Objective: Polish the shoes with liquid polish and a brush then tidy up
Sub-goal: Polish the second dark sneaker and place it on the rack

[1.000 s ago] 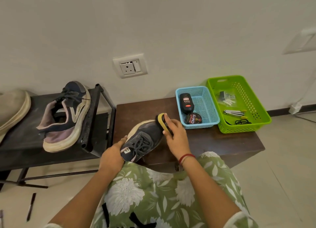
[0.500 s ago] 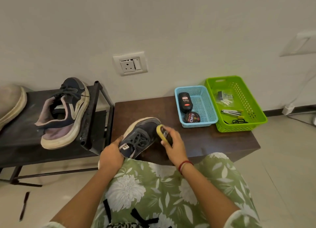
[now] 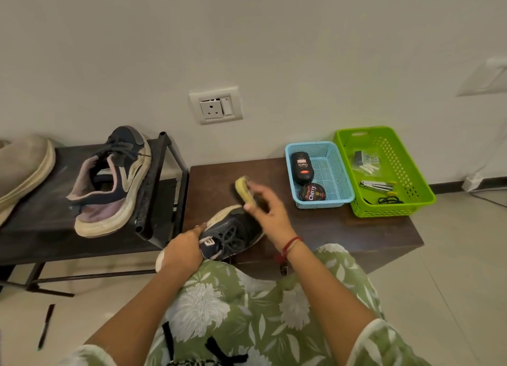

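A dark blue sneaker (image 3: 233,232) lies on the near edge of the brown table (image 3: 343,228), toe pointing away. My left hand (image 3: 182,252) grips its heel end. My right hand (image 3: 267,209) holds a yellow-backed shoe brush (image 3: 244,188) lifted just above and beyond the sneaker's toe. The matching sneaker (image 3: 115,182) leans on the black metal rack (image 3: 41,215) at the left. A black liquid polish bottle (image 3: 301,165) and a round Cherry polish tin (image 3: 312,192) lie in the blue basket (image 3: 338,173).
A green basket (image 3: 411,201) with small tools and a cord stands right of the blue one. A beige shoe (image 3: 22,171) sits on the rack's far left. A wall socket (image 3: 215,105) is above the table. A black pen (image 3: 45,327) lies on the floor.
My right hand has lifted the brush off the sneaker's side and moved it forward past the toe. The left hand keeps its grip on the heel.
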Motion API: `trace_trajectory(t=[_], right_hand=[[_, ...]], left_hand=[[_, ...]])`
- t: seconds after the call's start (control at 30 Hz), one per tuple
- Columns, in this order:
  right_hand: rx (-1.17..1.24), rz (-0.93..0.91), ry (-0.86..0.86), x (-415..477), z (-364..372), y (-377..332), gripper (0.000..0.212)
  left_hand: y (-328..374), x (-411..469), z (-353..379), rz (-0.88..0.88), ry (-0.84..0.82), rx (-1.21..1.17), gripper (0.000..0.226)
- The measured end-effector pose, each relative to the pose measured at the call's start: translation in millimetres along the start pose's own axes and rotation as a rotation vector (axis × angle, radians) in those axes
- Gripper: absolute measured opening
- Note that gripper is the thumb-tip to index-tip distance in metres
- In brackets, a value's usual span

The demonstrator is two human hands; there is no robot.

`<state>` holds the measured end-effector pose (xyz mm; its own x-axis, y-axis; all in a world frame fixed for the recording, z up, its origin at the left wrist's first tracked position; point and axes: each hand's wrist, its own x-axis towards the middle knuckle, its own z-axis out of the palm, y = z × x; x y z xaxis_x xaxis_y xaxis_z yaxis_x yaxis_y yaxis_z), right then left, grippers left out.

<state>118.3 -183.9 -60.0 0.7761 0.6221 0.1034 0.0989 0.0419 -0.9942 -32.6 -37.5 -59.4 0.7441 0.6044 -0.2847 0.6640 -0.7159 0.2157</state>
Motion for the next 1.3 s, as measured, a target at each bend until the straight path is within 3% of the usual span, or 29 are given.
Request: trace_trajectory(t=[0.07, 0.1, 0.23, 0.33, 0.57, 0.77, 0.83, 0.93, 1.13, 1.23, 1.3], right_hand=[[0.437, 0.089, 0.204, 2, -12, -14, 0.042], [0.505, 0.094, 0.309, 0, -20, -17, 0.04], [0.091, 0.069, 0.48, -19, -47, -12, 0.036], [-0.116, 0.086, 0.463, -29, -53, -5, 0.036], [-0.337, 0.356, 0.257, -42, -26, 5, 0.041], [-0.659, 0.042, 0.053, -48, 10, -1, 0.043], [-0.663, 0.083, 0.097, -47, 6, 2, 0.041], [-0.576, 0.306, 0.293, -45, -4, 5, 0.038], [-0.614, 0.026, 0.18, -64, 14, 3, 0.041], [-0.526, 0.305, 0.341, -53, -4, 9, 0.037], [-0.513, 0.311, 0.372, -52, -8, 11, 0.036]], left_hand=[[3, -1, 0, -0.019, 0.036, -0.036, 0.055], [5, -1, -1, -0.024, 0.053, -0.057, 0.052], [12, 3, -8, -0.035, 0.075, -0.112, 0.05], [21, 3, -17, -0.016, 0.079, -0.102, 0.055], [28, -15, -11, 0.046, 0.037, 0.1, 0.067], [34, -15, -3, 0.072, 0.042, 0.29, 0.064], [36, -16, -3, 0.058, 0.059, 0.324, 0.062], [42, -20, -4, 0.075, 0.086, 0.389, 0.064], [50, -22, -3, 0.078, 0.136, 0.416, 0.058], [52, -24, -2, 0.073, 0.143, 0.412, 0.057], [53, -25, -2, 0.064, 0.135, 0.408, 0.058]])
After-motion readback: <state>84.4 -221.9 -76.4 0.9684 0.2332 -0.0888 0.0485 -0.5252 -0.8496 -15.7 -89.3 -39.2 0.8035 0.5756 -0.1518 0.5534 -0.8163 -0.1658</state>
